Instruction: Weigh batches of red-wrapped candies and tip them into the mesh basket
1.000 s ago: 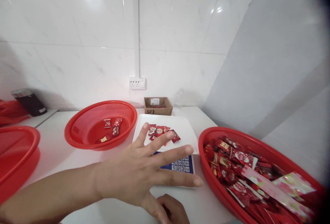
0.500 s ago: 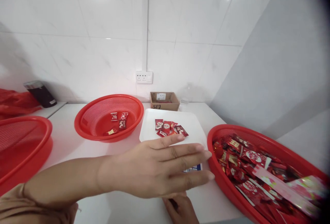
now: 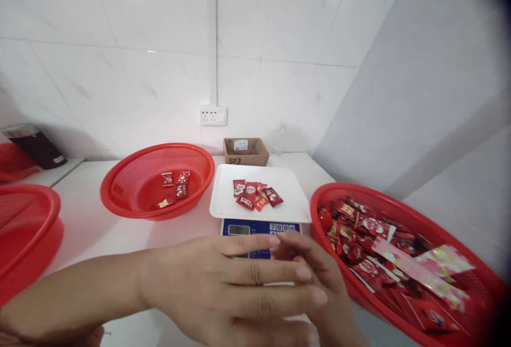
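Note:
My left hand (image 3: 239, 288) reaches in from the left, palm down, its fingers stretched out and holding nothing visible. Behind its fingertips my right hand (image 3: 325, 283) shows with bent, parted fingers. Part of it is covered by the left, and no held thing is visible. Both hands are in front of a scale (image 3: 255, 227) with a blue keypad panel, partly hidden by them. On the scale's white tray (image 3: 293, 187) lie several small wrapped candies (image 3: 251, 191) in red and brown wrappers.
At right stands a red basket (image 3: 325, 191) heaped with wrapped candies and pink packets (image 3: 419, 272). Another red basket (image 3: 120, 176) holds several candies. A third red basket (image 3: 48, 198) sits at far left. Behind are a cardboard box (image 3: 247, 159) and a dark flask (image 3: 38, 147).
My left hand has moved down and slightly left, uncovering the scale's panel. My right hand has risen and moved right, close to the left fingertips. The view has shifted slightly right.

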A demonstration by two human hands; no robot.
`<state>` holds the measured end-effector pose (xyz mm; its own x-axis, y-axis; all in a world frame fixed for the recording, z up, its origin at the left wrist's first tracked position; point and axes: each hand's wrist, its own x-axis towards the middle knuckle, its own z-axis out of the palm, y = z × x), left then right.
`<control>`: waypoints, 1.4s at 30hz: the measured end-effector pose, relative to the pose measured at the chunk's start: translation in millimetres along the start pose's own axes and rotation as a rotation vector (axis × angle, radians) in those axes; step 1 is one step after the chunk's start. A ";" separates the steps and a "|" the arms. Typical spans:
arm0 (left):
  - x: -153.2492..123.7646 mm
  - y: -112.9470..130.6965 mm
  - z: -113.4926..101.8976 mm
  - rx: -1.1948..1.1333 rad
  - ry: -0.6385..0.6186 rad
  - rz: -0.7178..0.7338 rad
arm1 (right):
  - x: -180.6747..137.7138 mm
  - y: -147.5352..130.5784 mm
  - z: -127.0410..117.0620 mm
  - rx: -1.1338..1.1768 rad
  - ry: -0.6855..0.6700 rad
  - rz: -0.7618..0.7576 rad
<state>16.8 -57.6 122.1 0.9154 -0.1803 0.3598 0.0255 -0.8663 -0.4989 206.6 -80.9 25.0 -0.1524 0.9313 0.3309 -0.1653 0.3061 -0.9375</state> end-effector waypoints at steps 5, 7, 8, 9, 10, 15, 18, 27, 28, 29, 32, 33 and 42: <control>1.5 -0.2 -0.2 -0.051 0.064 0.041 | 30.4 -45.2 16.6 0.347 -0.176 0.088; 0.1 0.3 0.8 -0.058 0.105 0.027 | 36.1 -48.4 22.1 0.396 -0.214 0.103; -0.9 0.6 1.5 -0.063 0.124 0.020 | 37.6 -48.5 23.8 0.409 -0.233 0.100; -2.1 0.9 2.2 -0.072 0.146 0.010 | 38.5 -48.2 24.8 0.417 -0.253 0.094; -3.2 1.2 2.9 -0.083 0.165 0.003 | 39.0 -47.7 25.3 0.425 -0.272 0.088; -7.8 2.4 6.9 -0.211 0.219 -0.017 | 40.9 -45.4 24.2 0.450 -0.308 0.083; -8.1 3.2 9.8 -0.296 0.269 -0.029 | 42.1 -43.8 23.6 0.447 -0.333 0.072; -2.9 5.5 14.6 -0.415 0.389 -0.046 | 39.4 -45.4 22.0 0.500 -0.411 0.062; -2.7 5.7 14.8 -0.421 0.385 -0.056 | 39.3 -45.4 21.5 0.511 -0.413 0.066; -2.7 5.9 14.9 -0.432 0.376 -0.061 | 39.3 -44.8 21.1 0.520 -0.411 0.066; -3.4 6.4 15.2 -0.504 0.333 -0.088 | 39.7 -39.2 20.5 0.516 -0.375 0.028; -3.7 6.9 15.3 -0.540 0.321 -0.105 | 39.7 -36.2 20.8 0.504 -0.354 0.011; -36.5 23.9 29.6 -0.633 0.307 -0.559 | 40.9 -9.0 11.7 0.559 -0.058 0.033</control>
<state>-4.1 -58.0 73.7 0.6856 0.3069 0.6602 0.1259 -0.9431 0.3077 190.5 -47.8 48.3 -0.2172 0.9214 0.3222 -0.6485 0.1106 -0.7532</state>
